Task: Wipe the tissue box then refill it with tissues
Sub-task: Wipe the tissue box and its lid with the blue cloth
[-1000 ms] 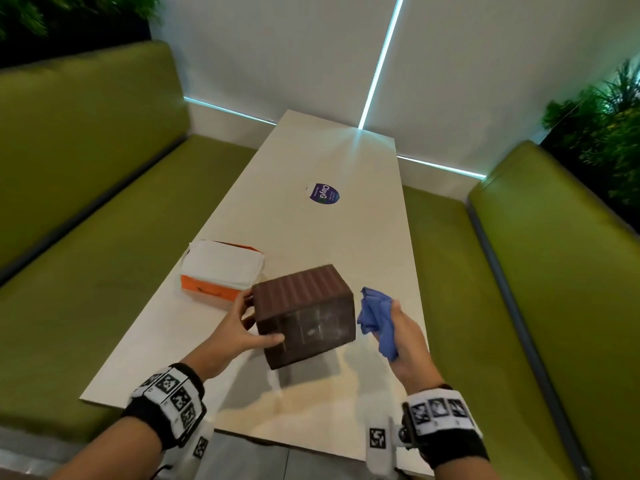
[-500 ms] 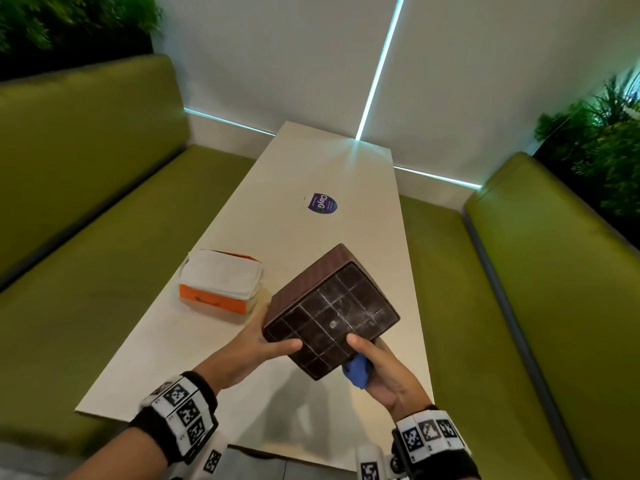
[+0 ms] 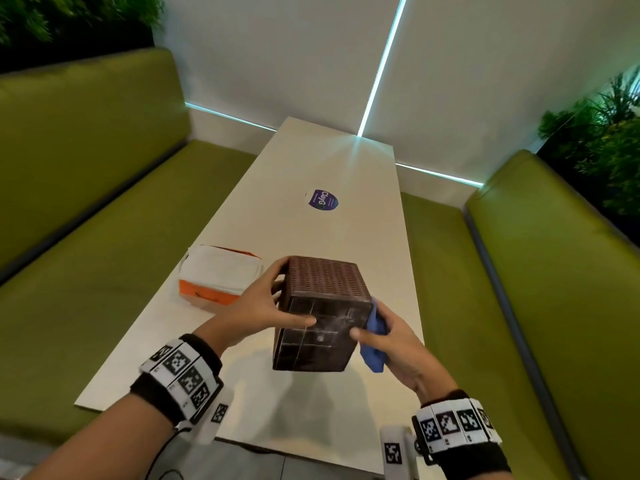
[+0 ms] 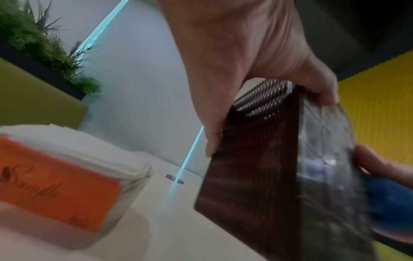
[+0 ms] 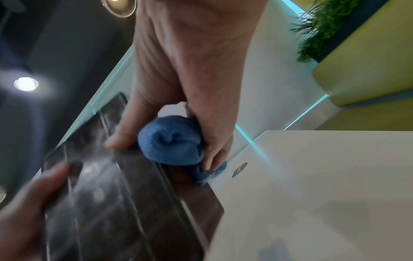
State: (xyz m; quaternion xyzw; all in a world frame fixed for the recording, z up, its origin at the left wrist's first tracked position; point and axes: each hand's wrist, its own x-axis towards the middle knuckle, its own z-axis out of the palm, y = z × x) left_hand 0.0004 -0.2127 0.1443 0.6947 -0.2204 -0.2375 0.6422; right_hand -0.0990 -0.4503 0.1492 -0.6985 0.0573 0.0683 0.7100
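Held up off the long white table (image 3: pixel 346 168) between both hands: a dark brown cube-shaped tissue box with ribbed woven-look sides (image 3: pixel 323 282) and a glossy gridded face turned toward the head camera, tilted, with its shadow on the tabletop below

Left hand (image 3: pixel 256 308) clasped round the box's left side, thumb laid across the glossy face, fingers wrapped behind onto the ribbed side; same grip seen from the left wrist, thumb over the shiny edge (image 4: pixel 321 88)

Right hand (image 3: pixel 394 344) curled round a bunched blue cleaning cloth (image 3: pixel 374 341), pressed against the box's right side, thumb tip resting on the glossy face; from the right wrist, cloth (image 5: pixel 170 141) balled between thumb and fingers, right at the box's edge

Left of the box, lying flat on the table: a soft white pack of tissues with an orange printed side (image 3: pixel 221 278), apart from both hands

Farther along the table, a round purple sticker (image 3: pixel 322 199); olive-green upholstered benches (image 3: pixel 86 202) down both sides, green plants (image 3: pixel 602 133) behind the backrests, thin cyan light strips (image 3: pixel 381 64) in the white wall
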